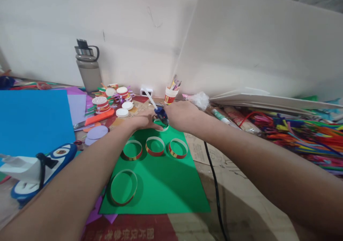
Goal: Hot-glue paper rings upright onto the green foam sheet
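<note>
My right hand (180, 115) is closed around a blue hot glue gun (161, 115), whose white glue stick slants up out of its back. The gun's nozzle points down at a paper ring (164, 128) near the far edge of a green sheet (163, 176). Reaching in from the other side, my left hand (147, 121) has its thumb and fingers at this ring and seems to steady it; its fingertips are partly hidden. Three more red and gold rings stand in a row closer to me, including the middle ring (154, 147). Another larger ring (123, 187) stands at the sheet's near left.
A black cord (214, 180) runs down right of the sheet. At left are a power strip (45, 173), a blue sheet (34, 123) and an orange cutter (99, 117). Farther back stand a water bottle (89, 71) and a paper cup (170, 95) of sticks. Pipe cleaners (311, 137) fill the right.
</note>
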### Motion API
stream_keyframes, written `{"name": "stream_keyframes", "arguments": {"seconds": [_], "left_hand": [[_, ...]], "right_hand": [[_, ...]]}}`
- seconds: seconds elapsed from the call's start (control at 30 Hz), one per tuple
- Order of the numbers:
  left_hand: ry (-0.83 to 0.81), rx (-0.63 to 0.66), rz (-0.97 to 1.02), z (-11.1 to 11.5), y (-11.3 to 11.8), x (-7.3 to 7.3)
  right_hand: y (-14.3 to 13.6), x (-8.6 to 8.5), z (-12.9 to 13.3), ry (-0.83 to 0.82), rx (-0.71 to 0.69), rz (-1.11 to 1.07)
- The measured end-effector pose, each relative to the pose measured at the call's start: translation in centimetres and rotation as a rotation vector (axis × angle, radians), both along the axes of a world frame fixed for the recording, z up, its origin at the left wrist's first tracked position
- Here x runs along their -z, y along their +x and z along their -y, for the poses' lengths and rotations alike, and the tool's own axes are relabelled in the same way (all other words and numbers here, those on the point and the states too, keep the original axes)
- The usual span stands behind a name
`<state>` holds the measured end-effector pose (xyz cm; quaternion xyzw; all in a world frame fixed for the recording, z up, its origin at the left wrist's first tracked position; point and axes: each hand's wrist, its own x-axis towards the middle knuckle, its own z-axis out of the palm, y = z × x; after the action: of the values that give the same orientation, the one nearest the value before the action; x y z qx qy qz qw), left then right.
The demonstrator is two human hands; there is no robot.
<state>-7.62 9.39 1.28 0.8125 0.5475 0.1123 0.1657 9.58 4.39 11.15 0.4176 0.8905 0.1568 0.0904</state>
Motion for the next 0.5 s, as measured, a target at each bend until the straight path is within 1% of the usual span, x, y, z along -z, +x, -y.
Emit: {"name": "stream_keyframes", "arguments": {"seconds": [0.13, 0.23, 0.37, 0.5], "left_hand": [[0.001, -0.001, 0.027, 0.1, 0.1, -0.2], [0.003, 0.017, 0.051, 0.0, 0.0, 0.0], [0.016, 0.06, 0.087, -0.3, -0.2, 0.4], [0.017, 0.025, 0.068, -0.3, -0.3, 0.5]], "right_hand": [[0.0, -0.9, 0.3, -0.062, 0.032, 0.043], [0.1, -1.2, 0.3, -0.051, 0.037, 0.034], [0.4, -0.9, -0.1, -0.02, 0.051, 0.009], [0.6, -0.2, -0.3, 0.005, 0.022, 0.0]]}}
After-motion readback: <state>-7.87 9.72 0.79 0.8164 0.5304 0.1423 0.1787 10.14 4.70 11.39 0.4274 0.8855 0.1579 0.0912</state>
